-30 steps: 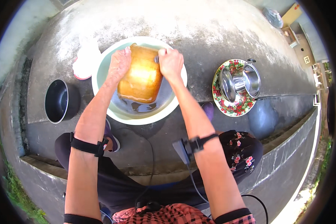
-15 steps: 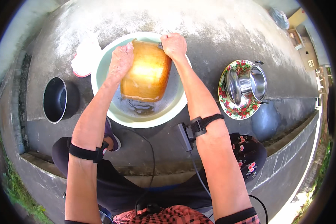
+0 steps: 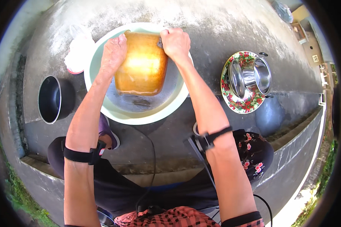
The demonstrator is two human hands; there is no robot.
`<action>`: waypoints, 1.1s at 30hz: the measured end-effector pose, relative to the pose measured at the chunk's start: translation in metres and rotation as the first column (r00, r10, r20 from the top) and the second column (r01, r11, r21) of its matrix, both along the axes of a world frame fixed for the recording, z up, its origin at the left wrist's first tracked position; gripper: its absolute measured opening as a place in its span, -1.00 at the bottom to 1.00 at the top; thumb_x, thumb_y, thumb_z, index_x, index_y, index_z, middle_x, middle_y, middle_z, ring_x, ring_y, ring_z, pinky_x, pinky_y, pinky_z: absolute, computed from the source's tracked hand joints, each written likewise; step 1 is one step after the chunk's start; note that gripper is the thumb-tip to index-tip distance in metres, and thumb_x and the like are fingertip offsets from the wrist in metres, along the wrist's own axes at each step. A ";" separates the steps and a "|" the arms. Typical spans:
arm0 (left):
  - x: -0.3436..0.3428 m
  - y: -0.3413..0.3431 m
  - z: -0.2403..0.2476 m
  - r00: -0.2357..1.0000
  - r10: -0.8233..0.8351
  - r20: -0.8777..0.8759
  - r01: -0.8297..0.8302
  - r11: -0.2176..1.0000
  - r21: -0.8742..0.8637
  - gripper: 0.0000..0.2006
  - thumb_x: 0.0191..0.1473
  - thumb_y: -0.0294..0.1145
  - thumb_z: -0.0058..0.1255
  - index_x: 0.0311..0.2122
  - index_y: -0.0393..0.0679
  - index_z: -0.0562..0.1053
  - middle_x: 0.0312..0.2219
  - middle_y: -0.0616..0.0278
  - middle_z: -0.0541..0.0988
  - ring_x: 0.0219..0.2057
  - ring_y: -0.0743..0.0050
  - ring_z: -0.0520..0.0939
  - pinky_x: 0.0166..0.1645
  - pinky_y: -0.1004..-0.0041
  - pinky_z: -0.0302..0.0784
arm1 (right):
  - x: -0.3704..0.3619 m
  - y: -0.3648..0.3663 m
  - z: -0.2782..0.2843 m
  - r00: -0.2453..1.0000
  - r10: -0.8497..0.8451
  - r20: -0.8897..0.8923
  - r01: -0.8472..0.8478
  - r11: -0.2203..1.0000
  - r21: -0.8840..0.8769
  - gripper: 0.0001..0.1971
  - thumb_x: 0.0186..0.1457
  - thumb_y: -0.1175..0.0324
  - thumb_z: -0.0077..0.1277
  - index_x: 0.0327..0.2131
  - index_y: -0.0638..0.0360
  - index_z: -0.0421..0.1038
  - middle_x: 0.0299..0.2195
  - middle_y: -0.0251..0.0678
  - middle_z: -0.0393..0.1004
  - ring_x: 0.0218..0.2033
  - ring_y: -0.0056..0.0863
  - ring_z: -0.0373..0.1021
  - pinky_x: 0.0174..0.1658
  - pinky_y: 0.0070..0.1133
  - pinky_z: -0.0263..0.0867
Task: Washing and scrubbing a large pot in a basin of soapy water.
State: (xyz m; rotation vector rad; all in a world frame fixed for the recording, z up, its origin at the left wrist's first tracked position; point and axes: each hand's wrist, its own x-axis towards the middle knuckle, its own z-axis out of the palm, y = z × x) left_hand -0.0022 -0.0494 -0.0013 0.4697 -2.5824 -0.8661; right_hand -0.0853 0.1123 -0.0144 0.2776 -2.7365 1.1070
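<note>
A golden-brown, shiny wet pot (image 3: 142, 64) is tilted over a wide pale green basin (image 3: 142, 120), its outer side turned up toward me. My left hand (image 3: 114, 53) is closed on the pot's left edge near the top, thumb upward. On the opposite edge my right hand (image 3: 176, 43) is closed in a fist-like grip. A small dark grey piece (image 3: 160, 42) shows beside the right fingers; whether it is a handle fitting or a scrubber I cannot tell. Shallow water (image 3: 140, 104) lies in the basin under the pot. The pot's inside is hidden.
Left of the basin stand a black inner pot (image 3: 51, 99), lying on its side, and a white plastic bag (image 3: 79, 51) on something red-rimmed. On the right, a floral tray (image 3: 243, 106) holds a steel pot (image 3: 262, 75) and a lid (image 3: 236, 78). A step edge runs nearby.
The whole view has shifted slightly, with the basin now higher and further left in the picture. Both hands keep their grip, and the pot has turned only a little.
</note>
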 end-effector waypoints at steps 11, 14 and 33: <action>-0.003 -0.015 -0.015 0.999 -0.001 0.052 0.008 0.992 -0.129 -0.64 0.12 -0.20 -0.33 -0.37 -0.27 0.44 -0.42 -0.22 0.48 -0.33 -0.24 0.48 -0.20 0.12 0.40 | 0.104 0.005 0.004 0.978 0.093 -0.188 -0.113 0.989 -0.098 -0.74 -0.03 0.33 -0.09 -0.67 0.28 0.35 -0.58 -0.01 0.38 -0.57 0.00 0.35 -0.41 -0.20 0.28; -0.006 -0.007 -0.009 0.999 -0.036 0.034 0.037 0.999 -0.025 -0.65 0.12 -0.21 -0.34 -0.35 -0.28 0.42 -0.40 -0.21 0.48 -0.34 -0.23 0.48 -0.19 0.13 0.39 | 0.060 0.008 0.010 0.990 0.034 -0.139 -0.047 0.995 -0.087 -0.73 -0.04 0.32 -0.11 -0.66 0.30 0.38 -0.55 -0.02 0.42 -0.54 0.00 0.38 -0.39 -0.24 0.31; -0.007 -0.009 -0.006 0.999 -0.029 0.028 0.031 0.996 -0.088 -0.68 0.12 -0.26 -0.30 -0.35 -0.30 0.44 -0.41 -0.20 0.50 -0.32 -0.21 0.50 -0.20 0.11 0.41 | 0.028 0.002 -0.002 0.984 0.026 -0.175 -0.061 0.978 -0.200 -0.78 -0.05 0.33 -0.09 -0.61 0.28 0.36 -0.52 0.00 0.41 -0.50 -0.02 0.36 -0.40 -0.24 0.27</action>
